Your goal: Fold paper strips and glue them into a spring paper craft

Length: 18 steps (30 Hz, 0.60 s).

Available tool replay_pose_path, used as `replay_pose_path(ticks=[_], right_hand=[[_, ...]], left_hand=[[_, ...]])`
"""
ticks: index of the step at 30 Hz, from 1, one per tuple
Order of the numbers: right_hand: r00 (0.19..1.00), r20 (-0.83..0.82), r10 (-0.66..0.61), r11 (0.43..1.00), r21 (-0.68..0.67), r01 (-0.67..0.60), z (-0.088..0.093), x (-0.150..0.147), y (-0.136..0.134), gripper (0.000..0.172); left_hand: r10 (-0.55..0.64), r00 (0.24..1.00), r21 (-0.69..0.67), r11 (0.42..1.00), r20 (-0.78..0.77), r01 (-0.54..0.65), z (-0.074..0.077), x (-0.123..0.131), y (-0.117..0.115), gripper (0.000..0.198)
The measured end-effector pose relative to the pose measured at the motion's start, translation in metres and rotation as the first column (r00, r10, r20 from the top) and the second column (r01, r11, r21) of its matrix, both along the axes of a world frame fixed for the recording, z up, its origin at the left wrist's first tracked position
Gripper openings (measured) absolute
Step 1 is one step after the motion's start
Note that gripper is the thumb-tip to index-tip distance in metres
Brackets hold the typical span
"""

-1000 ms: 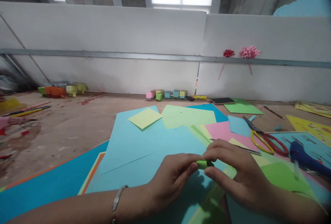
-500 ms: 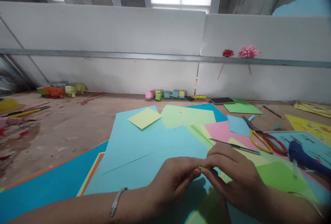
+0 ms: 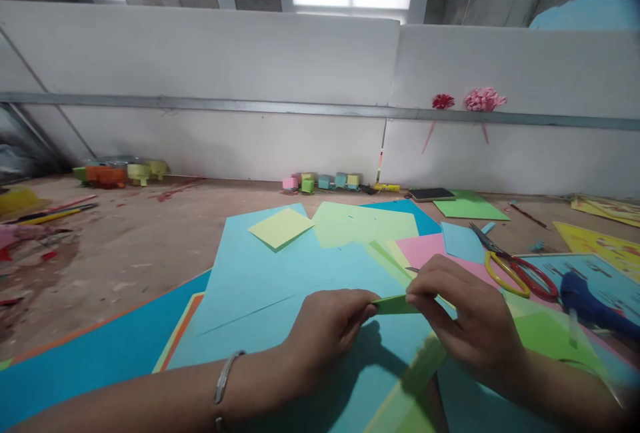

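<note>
Above the big light-blue sheet (image 3: pixel 300 266), the two hands have drawn apart since a second ago, and the green paper strip (image 3: pixel 395 304) that was bunched into a small roll between the fingertips now stretches out flat and longer between them, which suggests the piece is being opened or smoothed rather than rolled tighter. The left hand (image 3: pixel 325 326) pinches the strip's left end, fingers clamped on it; the right hand (image 3: pixel 465 313) grips the other end the same way and has risen slightly. The scissors (image 3: pixel 515 270), right of the sheet, have not moved.
</note>
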State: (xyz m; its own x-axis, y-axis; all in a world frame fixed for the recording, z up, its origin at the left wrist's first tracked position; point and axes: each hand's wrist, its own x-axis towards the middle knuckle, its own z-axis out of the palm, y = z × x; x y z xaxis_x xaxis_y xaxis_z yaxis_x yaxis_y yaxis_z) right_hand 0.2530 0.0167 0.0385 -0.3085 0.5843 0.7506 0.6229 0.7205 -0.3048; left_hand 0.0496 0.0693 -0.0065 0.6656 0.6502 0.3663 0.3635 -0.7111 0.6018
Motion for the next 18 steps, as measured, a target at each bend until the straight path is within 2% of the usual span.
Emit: replay_pose_path(ticks=[2,5,7,10,12,14,18], right_hand=[[0.997,0.063,-0.045,0.999,0.024,0.044,-0.003,0.001,0.004,0.015],[0.953,0.26,-0.152,0.982,0.15,0.116,-0.01,-0.002,0.006,0.011],[0.916,0.359,-0.178,0.969,0.224,0.1,-0.017,-0.007,0.005,0.012],[0.918,0.379,-0.12,0.977,0.21,0.04,-0.023,-0.011,0.003,0.026],[0.921,0.381,-0.082,0.984,0.18,0.013,-0.023,-0.01,0.004,0.032],[0.915,0.398,-0.07,0.985,0.172,0.001,-0.02,-0.005,0.008,0.031],[0.922,0.377,-0.089,0.981,0.192,0.016,-0.016,0.01,0.018,0.025]], left_hand=[[0.039,0.996,0.067,0.997,-0.076,-0.034,-0.002,0.0,0.001,0.033],[0.066,0.985,0.17,0.985,-0.16,-0.039,-0.005,0.0,-0.001,0.029],[0.055,0.986,0.279,0.96,-0.155,-0.01,-0.007,0.001,-0.003,0.026],[0.025,0.996,0.51,0.86,-0.084,0.022,-0.012,0.002,-0.004,0.026],[0.018,0.999,0.613,0.79,-0.049,0.016,-0.014,0.002,-0.003,0.027],[0.028,0.999,0.636,0.772,-0.043,0.006,-0.014,0.002,0.0,0.026],[0.057,0.993,0.576,0.818,-0.099,0.011,-0.012,0.001,0.006,0.022]])
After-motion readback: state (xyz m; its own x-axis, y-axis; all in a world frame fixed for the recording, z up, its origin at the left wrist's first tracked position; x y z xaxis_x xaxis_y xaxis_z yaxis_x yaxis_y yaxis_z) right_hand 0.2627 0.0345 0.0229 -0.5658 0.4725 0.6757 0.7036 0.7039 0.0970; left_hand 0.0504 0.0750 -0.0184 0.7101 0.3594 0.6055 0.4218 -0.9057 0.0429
